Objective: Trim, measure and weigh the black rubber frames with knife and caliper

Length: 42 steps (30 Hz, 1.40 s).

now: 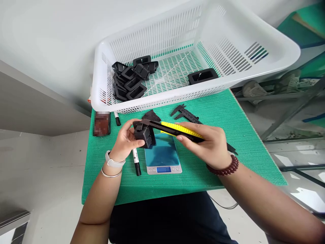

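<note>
In my left hand point(127, 140) I grip a black plastic part point(142, 135) with a boxy body and a flange, tilted above the scale. My right hand point(209, 142) is wrapped round a yellow and black utility knife point(180, 129). Its dark blade points left and lies at the top edge of the part; I cannot tell whether it cuts in. Beneath both hands sits a small digital scale point(162, 154) with a blue-green plate and a lit display. A black-capped white marker point(136, 162) lies beside the scale, close to my left wrist.
A large white plastic basket point(157, 103) stands at the back, with several black parts point(132, 79) at its left and another black part point(203, 76) farther right. Black calipers point(186, 113), a dark scrap point(151, 116), a second marker point(117, 119) and a phone point(102, 124) lie on the green mat point(243, 135).
</note>
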Each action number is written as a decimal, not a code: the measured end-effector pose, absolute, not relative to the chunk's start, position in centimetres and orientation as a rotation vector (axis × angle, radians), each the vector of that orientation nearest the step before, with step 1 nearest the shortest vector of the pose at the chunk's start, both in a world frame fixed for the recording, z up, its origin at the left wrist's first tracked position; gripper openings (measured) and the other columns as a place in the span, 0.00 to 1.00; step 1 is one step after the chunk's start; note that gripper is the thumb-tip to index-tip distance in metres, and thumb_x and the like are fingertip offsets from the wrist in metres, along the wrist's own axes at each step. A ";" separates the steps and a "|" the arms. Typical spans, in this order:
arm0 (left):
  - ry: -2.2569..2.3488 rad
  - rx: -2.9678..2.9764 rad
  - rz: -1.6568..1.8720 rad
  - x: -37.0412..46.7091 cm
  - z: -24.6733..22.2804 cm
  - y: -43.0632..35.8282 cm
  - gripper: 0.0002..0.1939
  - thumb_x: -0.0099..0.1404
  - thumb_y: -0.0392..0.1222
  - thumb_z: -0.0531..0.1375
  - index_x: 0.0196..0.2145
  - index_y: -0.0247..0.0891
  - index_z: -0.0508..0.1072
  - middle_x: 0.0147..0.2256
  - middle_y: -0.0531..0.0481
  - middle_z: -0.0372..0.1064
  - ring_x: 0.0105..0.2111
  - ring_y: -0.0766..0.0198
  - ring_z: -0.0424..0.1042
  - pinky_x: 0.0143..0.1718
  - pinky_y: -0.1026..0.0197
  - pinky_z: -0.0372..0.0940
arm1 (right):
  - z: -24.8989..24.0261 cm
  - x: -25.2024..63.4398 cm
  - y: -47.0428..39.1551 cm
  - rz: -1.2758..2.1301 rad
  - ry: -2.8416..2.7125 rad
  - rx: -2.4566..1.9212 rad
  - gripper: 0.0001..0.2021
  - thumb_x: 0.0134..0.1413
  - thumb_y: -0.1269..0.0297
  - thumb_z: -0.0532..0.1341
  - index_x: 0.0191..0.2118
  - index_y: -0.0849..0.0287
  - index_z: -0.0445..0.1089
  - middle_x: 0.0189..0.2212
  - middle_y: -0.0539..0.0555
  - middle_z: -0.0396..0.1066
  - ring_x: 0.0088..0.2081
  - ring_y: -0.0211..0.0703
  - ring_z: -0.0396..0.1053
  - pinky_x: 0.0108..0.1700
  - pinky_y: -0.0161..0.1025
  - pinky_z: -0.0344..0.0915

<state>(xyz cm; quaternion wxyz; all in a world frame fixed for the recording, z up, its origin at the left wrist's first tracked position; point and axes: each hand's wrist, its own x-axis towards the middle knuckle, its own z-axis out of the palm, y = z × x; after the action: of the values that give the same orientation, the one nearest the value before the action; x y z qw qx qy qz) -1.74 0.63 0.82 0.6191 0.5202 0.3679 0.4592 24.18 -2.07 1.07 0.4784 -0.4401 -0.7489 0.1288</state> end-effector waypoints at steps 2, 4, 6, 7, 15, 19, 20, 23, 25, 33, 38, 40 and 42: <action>0.861 1.198 1.056 -1.7 0.9 0.6 0.30 0.45 0.44 0.76 0.47 0.47 0.73 0.34 0.53 0.75 0.30 0.66 0.75 0.30 0.65 0.73 | 1.1 24.2 -2.1 0.316 -1.838 -1.056 0.11 0.58 0.62 0.65 0.45 0.57 0.76 0.36 0.52 0.81 0.31 0.40 0.79 0.34 0.32 0.76; 0.885 1.192 1.064 -1.7 0.9 0.6 0.31 0.44 0.44 0.76 0.46 0.46 0.73 0.34 0.53 0.75 0.30 0.65 0.75 0.30 0.65 0.73 | 1.1 24.1 -2.0 0.322 -1.856 -1.038 0.10 0.58 0.61 0.65 0.45 0.57 0.76 0.36 0.53 0.81 0.31 0.40 0.79 0.34 0.32 0.76; 0.909 1.185 1.069 -1.7 0.8 0.7 0.31 0.44 0.45 0.76 0.46 0.46 0.73 0.34 0.53 0.75 0.30 0.64 0.75 0.29 0.64 0.73 | 1.1 24.1 -2.0 0.308 -1.857 -1.054 0.10 0.58 0.61 0.65 0.45 0.57 0.75 0.37 0.53 0.81 0.31 0.40 0.79 0.34 0.32 0.76; 0.916 1.181 1.068 -1.8 0.8 0.7 0.31 0.43 0.45 0.76 0.46 0.46 0.73 0.34 0.52 0.76 0.30 0.64 0.75 0.28 0.64 0.73 | 1.1 24.1 -2.1 0.294 -1.850 -1.067 0.10 0.58 0.62 0.65 0.45 0.57 0.75 0.36 0.53 0.81 0.31 0.40 0.79 0.34 0.32 0.76; 0.937 1.129 1.062 -1.8 0.9 0.6 0.28 0.45 0.43 0.75 0.45 0.43 0.76 0.33 0.52 0.77 0.30 0.66 0.75 0.30 0.65 0.73 | 0.7 24.2 -2.2 0.221 -1.888 -1.004 0.13 0.58 0.61 0.66 0.48 0.55 0.74 0.36 0.53 0.81 0.31 0.40 0.79 0.32 0.32 0.76; 0.964 1.126 1.079 -1.9 1.0 0.6 0.25 0.47 0.43 0.74 0.45 0.42 0.78 0.35 0.51 0.78 0.32 0.66 0.75 0.32 0.67 0.73 | 0.6 24.1 -2.2 0.197 -1.865 -1.042 0.13 0.58 0.61 0.66 0.49 0.55 0.74 0.35 0.52 0.80 0.30 0.40 0.78 0.30 0.33 0.75; 0.976 1.129 1.068 -1.9 1.0 0.6 0.25 0.47 0.42 0.74 0.45 0.42 0.78 0.36 0.51 0.78 0.32 0.66 0.75 0.32 0.67 0.73 | 0.5 24.1 -2.2 0.199 -1.877 -1.027 0.13 0.58 0.61 0.66 0.49 0.55 0.73 0.35 0.53 0.80 0.30 0.40 0.78 0.31 0.32 0.75; 1.024 1.149 1.030 -2.0 1.0 0.5 0.27 0.47 0.43 0.74 0.46 0.42 0.77 0.35 0.50 0.77 0.31 0.65 0.75 0.30 0.66 0.72 | 0.5 24.1 -2.2 0.182 -1.921 -1.007 0.14 0.59 0.61 0.65 0.50 0.56 0.73 0.34 0.53 0.80 0.30 0.40 0.78 0.31 0.32 0.75; 1.041 1.163 1.021 -2.0 1.0 0.5 0.28 0.47 0.44 0.74 0.47 0.41 0.77 0.34 0.50 0.77 0.31 0.64 0.75 0.30 0.66 0.72 | 0.5 24.1 -2.2 0.150 -1.918 -1.023 0.14 0.59 0.62 0.65 0.50 0.56 0.73 0.34 0.53 0.80 0.29 0.39 0.78 0.30 0.32 0.75; 1.034 1.143 1.031 -2.0 1.0 0.5 0.27 0.47 0.42 0.74 0.46 0.42 0.77 0.35 0.50 0.78 0.30 0.65 0.75 0.30 0.67 0.71 | 0.6 24.2 -2.1 0.107 -1.942 -1.015 0.15 0.59 0.62 0.65 0.51 0.56 0.72 0.32 0.53 0.80 0.28 0.39 0.77 0.28 0.32 0.74; 1.058 1.167 1.026 -2.1 1.1 0.5 0.28 0.46 0.44 0.74 0.47 0.41 0.77 0.35 0.49 0.78 0.31 0.62 0.75 0.30 0.65 0.72 | 0.6 24.2 -2.1 0.135 -1.952 -0.992 0.15 0.60 0.60 0.64 0.51 0.55 0.72 0.34 0.53 0.80 0.28 0.39 0.77 0.28 0.32 0.75; 1.066 1.167 1.032 -2.1 1.1 0.5 0.28 0.46 0.44 0.74 0.47 0.41 0.77 0.35 0.49 0.78 0.32 0.63 0.75 0.30 0.65 0.72 | 0.6 24.2 -2.1 0.154 -1.963 -0.985 0.15 0.60 0.60 0.64 0.51 0.55 0.72 0.35 0.53 0.80 0.29 0.39 0.78 0.30 0.32 0.76; 1.064 1.161 1.029 -2.1 1.1 0.6 0.28 0.46 0.44 0.74 0.46 0.41 0.77 0.36 0.49 0.78 0.31 0.64 0.75 0.30 0.66 0.72 | 0.6 24.2 -2.1 0.146 -1.951 -0.995 0.15 0.60 0.61 0.65 0.51 0.56 0.72 0.35 0.53 0.80 0.30 0.39 0.78 0.31 0.33 0.76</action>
<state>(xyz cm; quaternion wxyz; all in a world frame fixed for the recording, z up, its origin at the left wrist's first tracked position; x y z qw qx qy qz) -2.08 0.57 1.10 0.5892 0.4987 0.4569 0.4421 24.24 -2.10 0.55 0.4556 -0.4036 -0.7912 0.0592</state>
